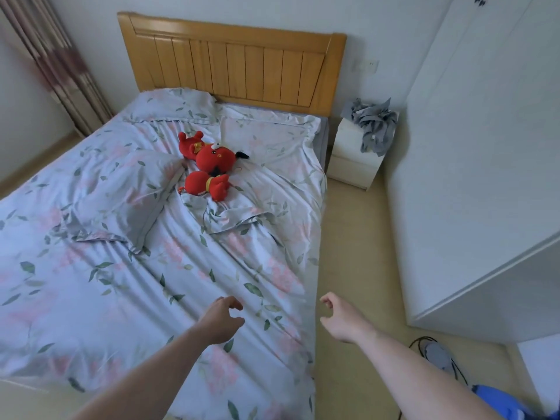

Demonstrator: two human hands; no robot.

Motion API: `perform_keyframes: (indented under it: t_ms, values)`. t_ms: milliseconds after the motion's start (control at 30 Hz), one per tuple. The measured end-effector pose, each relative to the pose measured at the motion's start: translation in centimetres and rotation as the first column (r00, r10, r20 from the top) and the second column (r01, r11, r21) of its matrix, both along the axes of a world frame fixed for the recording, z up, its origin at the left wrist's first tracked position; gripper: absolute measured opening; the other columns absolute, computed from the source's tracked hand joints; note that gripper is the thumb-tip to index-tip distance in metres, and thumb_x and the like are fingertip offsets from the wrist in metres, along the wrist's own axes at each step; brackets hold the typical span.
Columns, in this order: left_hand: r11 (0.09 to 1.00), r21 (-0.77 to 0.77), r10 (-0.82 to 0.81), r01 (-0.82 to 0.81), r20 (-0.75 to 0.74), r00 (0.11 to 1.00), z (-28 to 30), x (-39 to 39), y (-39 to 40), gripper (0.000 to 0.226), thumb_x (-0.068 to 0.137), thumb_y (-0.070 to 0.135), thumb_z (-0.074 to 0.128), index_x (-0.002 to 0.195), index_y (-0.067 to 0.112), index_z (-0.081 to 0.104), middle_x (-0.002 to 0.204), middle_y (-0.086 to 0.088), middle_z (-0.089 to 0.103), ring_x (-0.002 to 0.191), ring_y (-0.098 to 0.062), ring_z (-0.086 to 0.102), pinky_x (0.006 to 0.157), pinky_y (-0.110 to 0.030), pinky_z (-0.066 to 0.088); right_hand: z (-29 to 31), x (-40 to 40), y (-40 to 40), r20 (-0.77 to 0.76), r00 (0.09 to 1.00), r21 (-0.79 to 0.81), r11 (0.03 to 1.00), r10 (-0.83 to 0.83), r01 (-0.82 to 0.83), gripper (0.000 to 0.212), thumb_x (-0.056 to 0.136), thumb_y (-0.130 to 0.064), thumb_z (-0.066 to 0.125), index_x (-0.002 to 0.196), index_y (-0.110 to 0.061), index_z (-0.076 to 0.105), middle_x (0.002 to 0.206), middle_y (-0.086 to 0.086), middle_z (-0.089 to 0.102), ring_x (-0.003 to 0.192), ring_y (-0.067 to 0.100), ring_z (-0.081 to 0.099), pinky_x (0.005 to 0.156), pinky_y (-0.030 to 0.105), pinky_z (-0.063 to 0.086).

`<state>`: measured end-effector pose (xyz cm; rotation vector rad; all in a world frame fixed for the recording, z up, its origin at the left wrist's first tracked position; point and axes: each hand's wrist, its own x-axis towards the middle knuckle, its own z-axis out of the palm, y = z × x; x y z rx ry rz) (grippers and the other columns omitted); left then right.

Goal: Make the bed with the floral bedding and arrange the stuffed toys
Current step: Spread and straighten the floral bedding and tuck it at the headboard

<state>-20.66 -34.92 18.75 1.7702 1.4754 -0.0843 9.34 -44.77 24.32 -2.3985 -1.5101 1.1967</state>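
At far left a striped curtain (57,65) hangs beside the wooden headboard (233,65). The floral duvet (145,286) covers the bed but lies in long wrinkles, and a loose floral pillow (121,198) sits askew on its left half, well short of the headboard. A flatter pillow (266,137) lies at the far right. Two red stuffed toys (209,165) are tumbled together near the bed's middle, touching each other.

The left hand (221,319) hovers over the near duvet, its grip loosely curled and holding nothing. The right hand (341,318) hangs just past the bed's right edge, over the floor, fingers likewise half-curled and empty.

The step in hand looks like smoothing the cover; next would be catching the near edge with both hands and pulling it taut, before the pillow and toys are set.

Right of the bed stands a white nightstand (351,165) carrying crumpled grey clothing (374,125), then a white wardrobe (485,177).
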Motion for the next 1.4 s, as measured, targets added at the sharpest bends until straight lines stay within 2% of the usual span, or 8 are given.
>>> perform_keyframes:
  t_ms: [100,200,467,567,633,733,1034,1400]
  values:
    - [1.0,0.012,-0.001,0.002,-0.027,1.0,0.6,0.6,0.6,0.025,0.093,0.033,0.063,0.117,0.032,0.056,0.128,0.006,0.047,0.101,-0.012,0.057,0.086,-0.028,0.049,0.0,1.3,-0.2,0.014,1.0,0.003,1.0,0.004,-0.004,0.047,0.096,-0.026,0.059,0.142,-0.02,0.047,0.147,0.004,0.051,0.128,0.022,0.054,0.096,0.025,0.042]
    - [0.999,0.04,0.019,-0.017,-0.037,0.999,1.0,1.7,1.8,0.031,0.093,0.031,0.063,0.123,0.027,0.058,0.131,0.004,0.048,0.108,-0.014,0.054,0.09,-0.026,0.044,0.0,2.6,0.3,0.012,1.0,0.016,1.0,0.022,-0.022,0.049,0.095,-0.03,0.06,0.141,-0.021,0.048,0.148,0.002,0.05,0.129,0.022,0.054,0.095,0.026,0.044]
    - [0.991,0.016,0.137,-0.136,-0.035,0.99,1.0,4.8,2.6,0.028,0.093,0.033,0.062,0.12,0.031,0.057,0.131,0.005,0.048,0.112,-0.016,0.055,0.095,-0.029,0.046,-1.0,6.3,5.4,0.003,0.994,0.016,0.994,0.109,-0.109,0.051,0.095,-0.028,0.058,0.145,-0.023,0.045,0.148,0.001,0.048,0.117,0.021,0.058,0.085,0.028,0.05]
    - [0.982,0.002,0.19,-0.19,-0.051,0.98,0.3,7.8,3.3,0.026,0.092,0.031,0.062,0.117,0.03,0.057,0.13,0.005,0.047,0.104,-0.015,0.057,0.086,-0.027,0.048,-2.0,8.7,8.7,-0.046,0.984,0.008,0.985,0.172,-0.171,0.05,0.096,-0.031,0.059,0.144,-0.025,0.044,0.147,0.0,0.047,0.114,0.02,0.058,0.076,0.027,0.046]
    - [0.974,0.007,0.226,-0.226,-0.054,0.973,-0.2,10.9,3.5,0.023,0.092,0.029,0.062,0.114,0.03,0.057,0.129,0.004,0.048,0.1,-0.015,0.056,0.083,-0.026,0.048,-2.6,11.3,10.8,-0.053,0.976,0.01,0.977,0.214,-0.213,0.05,0.097,-0.031,0.06,0.144,-0.025,0.044,0.145,-0.001,0.047,0.115,0.02,0.058,0.08,0.027,0.047]
    - [0.96,0.004,0.279,-0.28,-0.079,0.957,-0.2,14.9,4.1,0.024,0.092,0.03,0.063,0.115,0.03,0.057,0.128,0.003,0.05,0.098,-0.016,0.06,0.089,-0.03,0.051,-2.9,14.8,12.8,-0.043,0.962,-0.002,0.963,0.269,-0.27,0.049,0.096,-0.028,0.059,0.143,-0.025,0.046,0.142,-0.001,0.049,0.117,0.019,0.057,0.092,0.031,0.05]
    - [0.928,0.008,0.371,-0.371,-0.031,0.928,2.1,32.7,9.8,0.029,0.092,0.034,0.063,0.121,0.031,0.058,0.123,0.006,0.05,0.095,-0.015,0.059,0.081,-0.028,0.049,-2.7,32.9,20.9,0.011,0.942,-0.052,0.941,0.336,-0.335,0.048,0.094,-0.027,0.06,0.14,-0.023,0.048,0.141,0.001,0.051,0.12,0.021,0.057,0.099,0.031,0.047]
    - [0.924,0.025,0.382,-0.381,-0.072,0.921,2.5,37.7,20.2,0.029,0.091,0.034,0.063,0.119,0.029,0.06,0.131,0.006,0.048,0.11,-0.019,0.059,0.09,-0.03,0.049,-0.8,39.1,32.2,0.008,0.932,0.014,0.932,0.362,-0.362,0.049,0.093,-0.027,0.061,0.14,-0.023,0.048,0.14,0.0,0.053,0.119,0.021,0.056,0.095,0.03,0.046]
